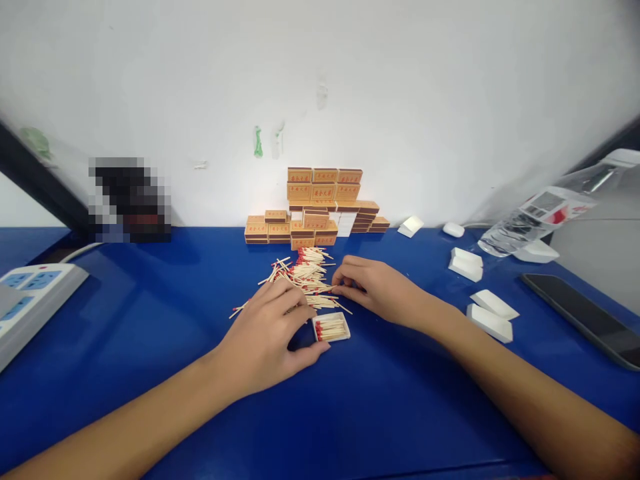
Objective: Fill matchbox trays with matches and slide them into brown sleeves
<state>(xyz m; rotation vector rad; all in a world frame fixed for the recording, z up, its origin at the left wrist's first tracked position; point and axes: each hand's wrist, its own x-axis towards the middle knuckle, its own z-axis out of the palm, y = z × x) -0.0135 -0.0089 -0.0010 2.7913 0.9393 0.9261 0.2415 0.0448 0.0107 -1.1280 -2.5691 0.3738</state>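
Observation:
A small white matchbox tray lies on the blue table with a row of red-tipped matches inside. My left hand holds it at its left end, the thumb along the near edge and the index finger at the far corner. Behind it spreads a loose heap of matches, partly covered by my left fingers. At the heap's right edge, my right hand is closed in a pinch on a match; whether it grips more than one cannot be made out.
Stacked orange matchboxes stand against the wall. To the right are folded white paper pieces, a white case, a tilted plastic bottle and a phone. A power strip sits at the left.

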